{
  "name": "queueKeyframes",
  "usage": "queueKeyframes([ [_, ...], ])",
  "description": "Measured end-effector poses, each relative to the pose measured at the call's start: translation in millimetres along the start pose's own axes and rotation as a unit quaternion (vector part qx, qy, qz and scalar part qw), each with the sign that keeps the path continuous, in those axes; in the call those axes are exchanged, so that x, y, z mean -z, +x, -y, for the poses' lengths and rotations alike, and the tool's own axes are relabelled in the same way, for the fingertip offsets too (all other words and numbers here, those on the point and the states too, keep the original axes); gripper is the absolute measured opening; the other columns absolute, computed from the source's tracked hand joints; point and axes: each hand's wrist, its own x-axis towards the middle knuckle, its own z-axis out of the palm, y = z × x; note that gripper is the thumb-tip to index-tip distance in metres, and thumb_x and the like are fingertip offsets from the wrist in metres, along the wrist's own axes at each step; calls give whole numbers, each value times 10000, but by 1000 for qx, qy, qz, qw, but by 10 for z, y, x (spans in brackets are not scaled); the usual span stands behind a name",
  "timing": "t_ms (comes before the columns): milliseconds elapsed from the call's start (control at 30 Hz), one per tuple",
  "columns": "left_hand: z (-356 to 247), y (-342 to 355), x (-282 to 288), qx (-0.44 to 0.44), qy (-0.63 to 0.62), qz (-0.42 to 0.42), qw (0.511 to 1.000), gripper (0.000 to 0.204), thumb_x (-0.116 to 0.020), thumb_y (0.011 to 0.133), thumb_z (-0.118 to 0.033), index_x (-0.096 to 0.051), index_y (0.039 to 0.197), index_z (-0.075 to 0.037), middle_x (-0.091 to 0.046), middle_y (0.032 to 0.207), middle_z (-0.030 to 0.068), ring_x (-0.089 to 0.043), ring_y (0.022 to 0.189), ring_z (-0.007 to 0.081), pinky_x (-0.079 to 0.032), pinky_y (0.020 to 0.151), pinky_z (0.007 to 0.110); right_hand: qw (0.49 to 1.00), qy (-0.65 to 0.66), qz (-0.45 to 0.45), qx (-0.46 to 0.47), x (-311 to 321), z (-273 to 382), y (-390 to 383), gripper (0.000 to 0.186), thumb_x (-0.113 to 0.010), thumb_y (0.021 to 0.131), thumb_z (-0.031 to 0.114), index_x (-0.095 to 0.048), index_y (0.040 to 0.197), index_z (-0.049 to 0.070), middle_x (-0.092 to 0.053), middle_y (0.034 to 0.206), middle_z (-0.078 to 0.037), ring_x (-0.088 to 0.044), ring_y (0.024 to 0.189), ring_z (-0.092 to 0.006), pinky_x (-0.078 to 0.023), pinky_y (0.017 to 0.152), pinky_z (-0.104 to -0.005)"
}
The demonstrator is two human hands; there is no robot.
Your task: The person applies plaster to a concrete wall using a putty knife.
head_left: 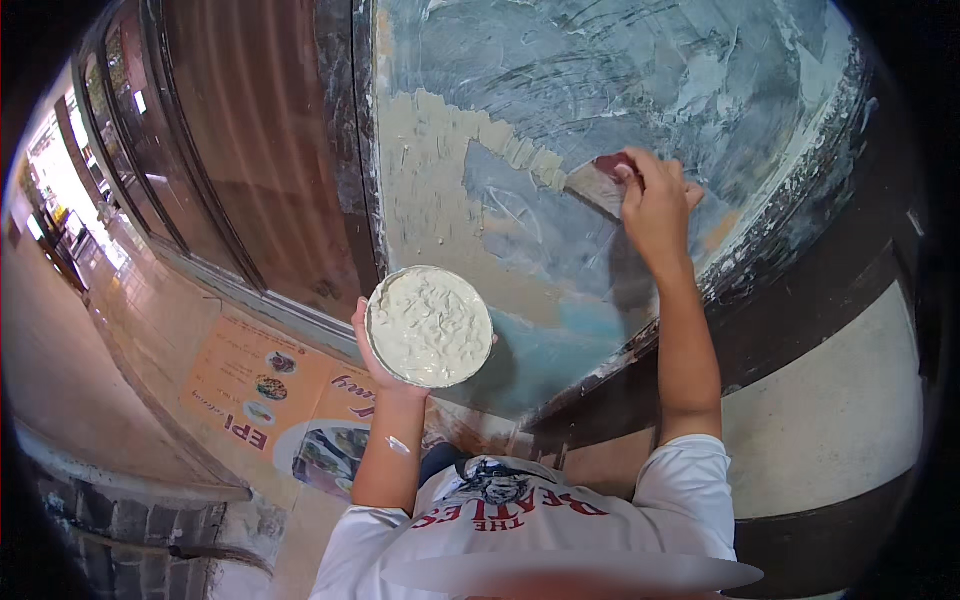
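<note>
My left hand (378,368) supports a round tub (447,385) from beneath and the side, its fingers wrapped around it. Pale, creamy putty (430,325) with a lumpy surface fills the tub near the top. Up on the right, my right hand (660,200) grips a putty knife (597,188) with a dark red handle. The wide blade meets the blue-grey wall (640,90) at the end of a beige strip of spread putty (425,190). A white smear marks my left forearm.
Left of the wall stands a brown framed door (270,140) with glass panels. A printed orange banner (260,370) lies on the floor below. Dark trim (800,310) borders the wall on the right, beside a pale panel (830,400). A dark brick ledge (140,530) is at lower left.
</note>
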Motion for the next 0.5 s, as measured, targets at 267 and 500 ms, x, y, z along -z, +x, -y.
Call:
queueKeyframes([
  [267, -9, 11, 16, 11, 14, 29, 999, 734, -423, 969, -631, -581, 1385, -47, -612, 1385, 176, -622, 1211, 383, -517, 1018, 559, 1000, -12, -16, -14, -22, 8, 172, 200, -662, 970, 230, -705, 1159, 183, -737, 1091, 10, -599, 1005, -230, -304, 909, -450],
  [500, -20, 48, 114, 2, 10, -14, 1000, 743, -419, 969, -628, -581, 1383, -33, -624, 1370, 175, -629, 1205, 368, -525, 1015, 536, 999, -38, 15, 29, -149, 55, 28, 217, -688, 926, 178, -705, 1141, 196, -731, 1062, 29, -593, 1006, -216, -296, 893, -464],
])
